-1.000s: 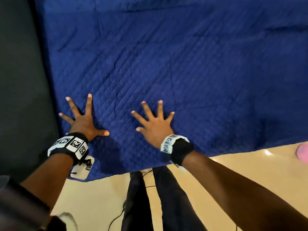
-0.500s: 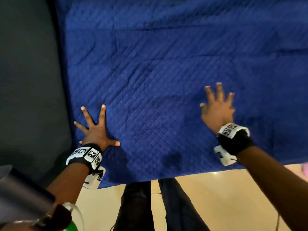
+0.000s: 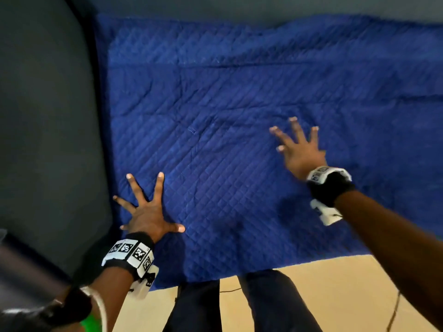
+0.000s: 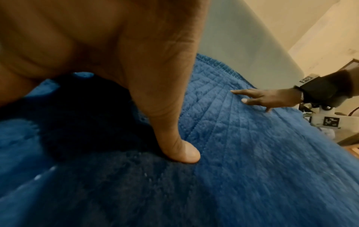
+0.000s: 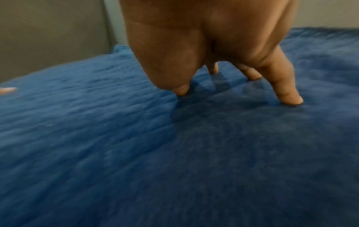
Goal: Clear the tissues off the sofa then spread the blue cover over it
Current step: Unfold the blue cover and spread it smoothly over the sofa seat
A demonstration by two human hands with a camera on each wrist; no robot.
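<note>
The blue quilted cover (image 3: 239,111) lies flat over the sofa seat and hangs a little over its front edge. My left hand (image 3: 148,212) presses on the cover near its left front corner, fingers straight and spread wide. My right hand (image 3: 299,149) rests on the cover further right, fingers spread too, slightly blurred. In the left wrist view my thumb (image 4: 180,152) pushes into the cover (image 4: 252,153), and the right hand (image 4: 272,98) shows beyond it. In the right wrist view my fingertips (image 5: 289,98) dent the cover (image 5: 174,153). No tissues are in view.
The grey sofa arm (image 3: 48,140) rises left of the cover and the grey backrest (image 3: 239,8) runs along the top. My legs (image 3: 239,305) stand on the beige floor (image 3: 335,295) in front, with a thin cable (image 3: 395,312) at the right.
My right hand has slid to the right across the cover, away from the left hand, then a little further back. The left hand has stayed pressed near the left corner.
</note>
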